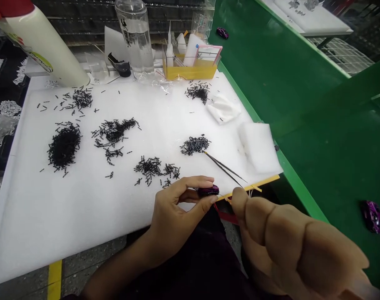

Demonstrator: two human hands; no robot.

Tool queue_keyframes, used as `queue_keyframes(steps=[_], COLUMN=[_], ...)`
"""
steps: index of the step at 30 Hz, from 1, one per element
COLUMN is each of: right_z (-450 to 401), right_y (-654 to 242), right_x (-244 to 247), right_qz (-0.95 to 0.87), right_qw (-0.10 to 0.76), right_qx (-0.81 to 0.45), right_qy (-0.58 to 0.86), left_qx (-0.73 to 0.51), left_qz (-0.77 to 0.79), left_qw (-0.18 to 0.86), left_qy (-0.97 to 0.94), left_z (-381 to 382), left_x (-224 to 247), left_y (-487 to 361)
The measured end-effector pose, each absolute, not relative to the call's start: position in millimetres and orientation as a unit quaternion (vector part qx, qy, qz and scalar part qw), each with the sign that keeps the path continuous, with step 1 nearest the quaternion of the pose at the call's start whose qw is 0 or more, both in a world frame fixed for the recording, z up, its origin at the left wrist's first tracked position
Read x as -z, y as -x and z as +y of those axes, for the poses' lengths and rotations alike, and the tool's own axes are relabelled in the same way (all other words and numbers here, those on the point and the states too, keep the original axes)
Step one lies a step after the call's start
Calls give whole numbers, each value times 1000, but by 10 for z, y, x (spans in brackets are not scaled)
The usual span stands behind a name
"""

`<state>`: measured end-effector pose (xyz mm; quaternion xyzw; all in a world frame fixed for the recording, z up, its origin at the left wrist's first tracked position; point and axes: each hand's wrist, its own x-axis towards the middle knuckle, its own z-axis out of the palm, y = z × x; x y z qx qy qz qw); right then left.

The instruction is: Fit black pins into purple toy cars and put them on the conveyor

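Note:
Between the thumb and fingers of my left hand (180, 208) is a small purple toy car (209, 190), held over the front edge of the white foam mat (93, 208). My right hand (280, 233) is close to the camera, its fingers curled into a fist just right of the car. Whatever it grips is hidden, though a thin line shows between fist and car. A pair of dark tweezers (222, 165) lies on the mat beyond my hands, one end touching a pile of small black parts (195, 145). More black piles (65, 146) spread over the mat.
A green conveyor (280, 83) runs along the right, carrying purple toy cars (373, 216). Folded white foam (260, 148) and a white cloth (223, 109) sit at the mat's right. Behind stand a yellow-based box (191, 73), a clear bottle (136, 41) and a spray can (49, 46).

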<state>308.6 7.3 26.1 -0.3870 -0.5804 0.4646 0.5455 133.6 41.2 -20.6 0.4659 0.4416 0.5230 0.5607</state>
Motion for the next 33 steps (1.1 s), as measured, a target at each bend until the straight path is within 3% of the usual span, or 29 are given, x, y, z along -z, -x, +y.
queue_keyframes(steps=[7,14,20,27,33], right_z=[-14,-215,-204,-235,-293], right_y=[-3083,-3249,-3149,-3367,-3436], right_x=[103,64,164,-63,-34], right_qz=[-589,-560,-571,-598,-647], right_qw=[624,546,579,507,449], right_qx=[-368,-367,-329,-361,-284], right_qy=[358,504,480,504,546], left_qx=[-510,-512,-509,-503,-504], left_qz=[446,440,442,450,441], left_qw=[575,577,576,570,577], left_qy=[-458,-460,-463,-468,-468], left_z=[407,403,391,398,394], left_x=[209,216,219,229,230], left_y=[-1327,-1326,-1316,-1320,-1311])
